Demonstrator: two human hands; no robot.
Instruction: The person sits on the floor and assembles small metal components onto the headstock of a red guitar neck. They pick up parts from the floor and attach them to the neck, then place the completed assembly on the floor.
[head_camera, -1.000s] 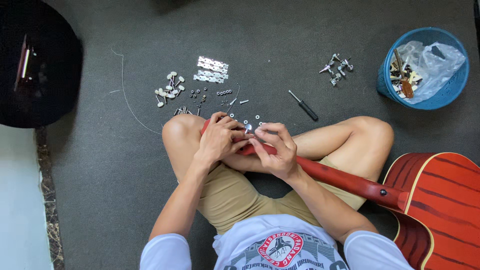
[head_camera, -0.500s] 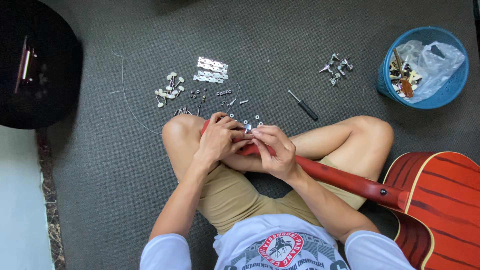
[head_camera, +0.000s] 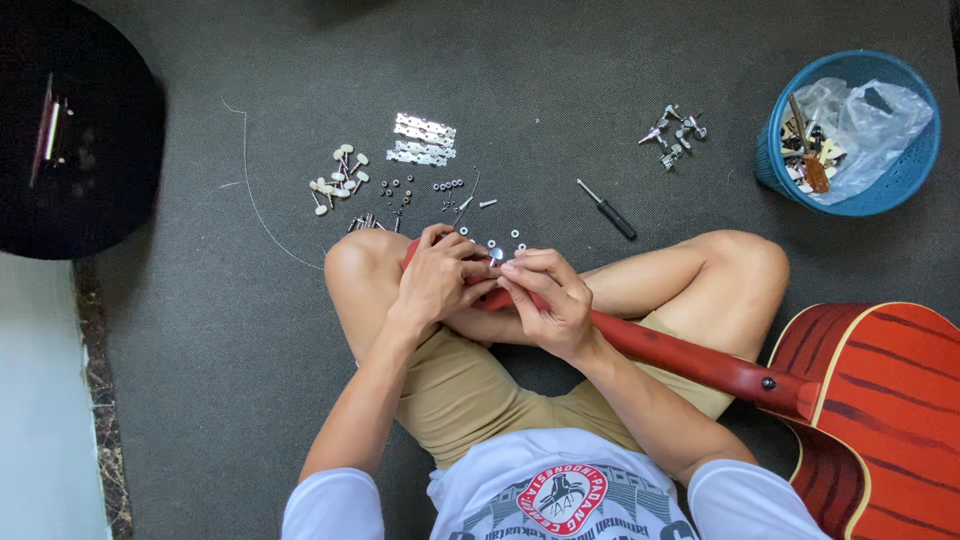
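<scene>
At ten o'clock, white tuning pegs (head_camera: 338, 180) and two metal plates (head_camera: 423, 140) lie on the grey carpet (head_camera: 200, 330). At centre, the left hand (head_camera: 436, 280) wraps its grip around the red guitar headstock (head_camera: 412, 250); the right hand (head_camera: 550, 300) pinches a small silver part (head_camera: 496, 255), touching it. A screwdriver (head_camera: 607, 210) lies at one o'clock, a blue basket (head_camera: 850, 135) at two.

Bright, even daylight across the head view; source direction not determinable. Soft, short shadows only, e.g. under the knees and beside the blue basket (head_camera: 850, 130). Mild glare on the clear plastic bag (head_camera: 865, 125) and on the metal plates (head_camera: 422, 140). Dark round object (head_camera: 70, 130) at upper left underexposed, detail lost. Focus sharp throughout; no motion blur. Slight wide-angle stretch toward corners.
</scene>
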